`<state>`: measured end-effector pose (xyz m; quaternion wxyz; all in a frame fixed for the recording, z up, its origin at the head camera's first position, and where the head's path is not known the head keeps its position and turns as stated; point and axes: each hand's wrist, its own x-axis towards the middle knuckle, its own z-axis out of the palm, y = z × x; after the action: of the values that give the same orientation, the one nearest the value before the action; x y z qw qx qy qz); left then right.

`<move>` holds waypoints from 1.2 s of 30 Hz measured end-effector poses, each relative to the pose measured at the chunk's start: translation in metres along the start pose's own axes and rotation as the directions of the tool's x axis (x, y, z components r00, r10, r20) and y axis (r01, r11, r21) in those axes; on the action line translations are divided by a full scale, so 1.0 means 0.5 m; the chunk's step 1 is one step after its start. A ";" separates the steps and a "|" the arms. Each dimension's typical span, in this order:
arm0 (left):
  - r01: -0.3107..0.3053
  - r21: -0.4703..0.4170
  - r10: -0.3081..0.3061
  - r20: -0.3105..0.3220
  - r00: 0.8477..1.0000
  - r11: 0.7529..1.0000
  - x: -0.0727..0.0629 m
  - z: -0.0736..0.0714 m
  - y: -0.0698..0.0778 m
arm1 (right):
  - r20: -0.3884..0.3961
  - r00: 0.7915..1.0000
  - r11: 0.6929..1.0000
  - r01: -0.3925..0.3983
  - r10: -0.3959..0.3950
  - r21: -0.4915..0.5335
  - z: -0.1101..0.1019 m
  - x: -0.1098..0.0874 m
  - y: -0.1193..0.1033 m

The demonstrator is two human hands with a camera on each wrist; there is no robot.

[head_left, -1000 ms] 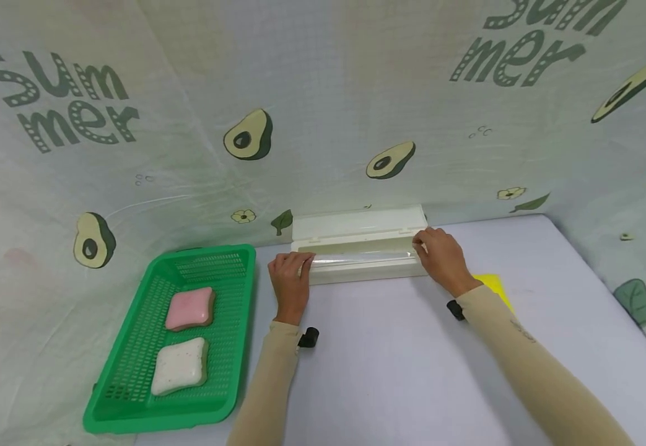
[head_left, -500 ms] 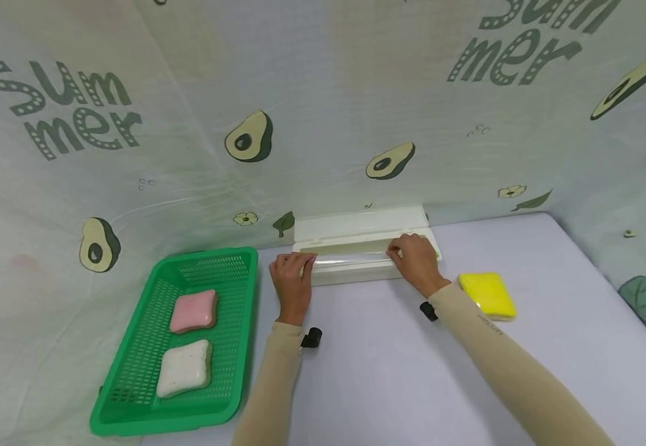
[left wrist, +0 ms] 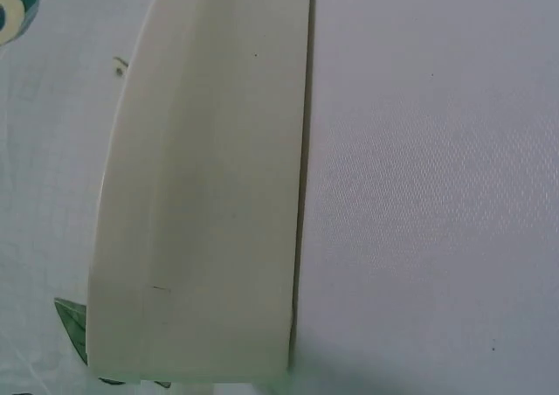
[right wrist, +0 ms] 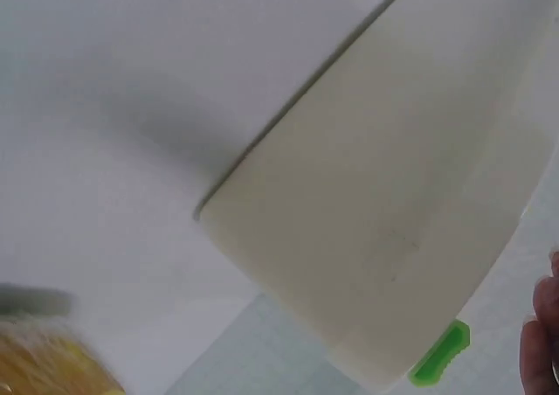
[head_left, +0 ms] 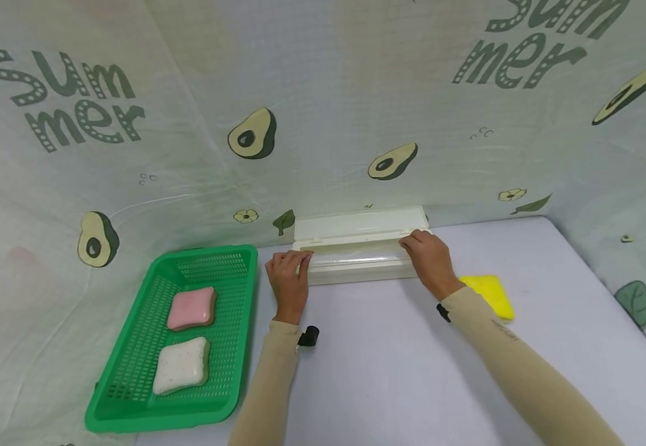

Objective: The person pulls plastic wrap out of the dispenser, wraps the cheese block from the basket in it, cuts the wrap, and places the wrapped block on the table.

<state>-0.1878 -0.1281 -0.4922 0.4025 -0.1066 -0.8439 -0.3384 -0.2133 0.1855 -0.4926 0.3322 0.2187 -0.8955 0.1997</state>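
Observation:
A long white cling film dispenser (head_left: 364, 272) lies at the back of the table, its lid (head_left: 362, 221) raised against the cloth. Clear film (head_left: 356, 253) spans its opening. My left hand (head_left: 288, 282) is at the left end, thumb and fingers pinching the film's edge. At the right end, my right hand (head_left: 431, 260) pinches the film as well. The left wrist view holds only the dispenser's front wall (left wrist: 227, 185) and the table. In the right wrist view, fingertips (right wrist: 543, 325) show at the right edge, near a green slider (right wrist: 441, 353) on the dispenser.
A green basket (head_left: 247, 328) stands at the left, with a pink cushion-shaped block (head_left: 189, 308) and a white one (head_left: 180, 365) inside. Beside my right forearm lies a yellow block (head_left: 490, 294), partly covered by the sleeve. Printed cloth (head_left: 323, 124) hangs behind the table.
My right hand moved left along the film, then back to the right, uncovering and partly covering the yellow block again. My left hand has hardly moved.

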 end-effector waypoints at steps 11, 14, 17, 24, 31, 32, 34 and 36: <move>0.011 -0.004 -0.011 -0.015 1.000 1.000 -0.002 -0.003 -0.013 | 0.051 0.996 0.996 0.070 -0.068 -0.053 -0.038 0.006 -0.002; 0.022 -0.013 -0.022 -0.008 1.000 1.000 0.001 -0.006 -0.010 | 0.135 0.990 0.997 0.056 -0.050 -0.047 -0.050 0.006 -0.005; 0.026 -0.013 -0.026 -0.004 1.000 1.000 0.004 -0.010 -0.007 | 0.206 0.978 1.000 0.023 -0.019 -0.018 -0.060 0.007 -0.009; 0.021 -0.014 -0.021 0.002 1.000 1.000 0.010 -0.015 -0.001 | 0.261 0.964 0.999 -0.050 0.046 0.007 -0.074 0.004 -0.014; -0.005 -0.022 0.005 -0.013 1.000 1.000 0.014 -0.021 0.006 | 0.112 0.994 0.999 0.004 0.002 -0.049 -0.074 -0.006 -0.004; -0.006 -0.021 0.006 -0.011 1.000 1.000 0.014 -0.022 0.006 | 0.092 0.996 0.998 0.017 -0.012 -0.057 -0.075 -0.006 -0.003; -0.010 -0.015 0.010 -0.013 1.000 1.000 0.015 -0.025 0.005 | 0.060 0.997 0.997 0.041 -0.037 -0.062 -0.078 -0.006 -0.001; -0.012 -0.016 0.011 -0.014 1.000 1.000 0.016 -0.028 0.005 | 0.039 0.997 0.996 0.063 -0.061 -0.059 -0.080 -0.004 0.000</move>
<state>-0.1833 -0.1363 -0.4789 0.4097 -0.1123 -0.8376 -0.3434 -0.1916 0.2064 -0.4660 0.3281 0.2399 -0.8999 0.1583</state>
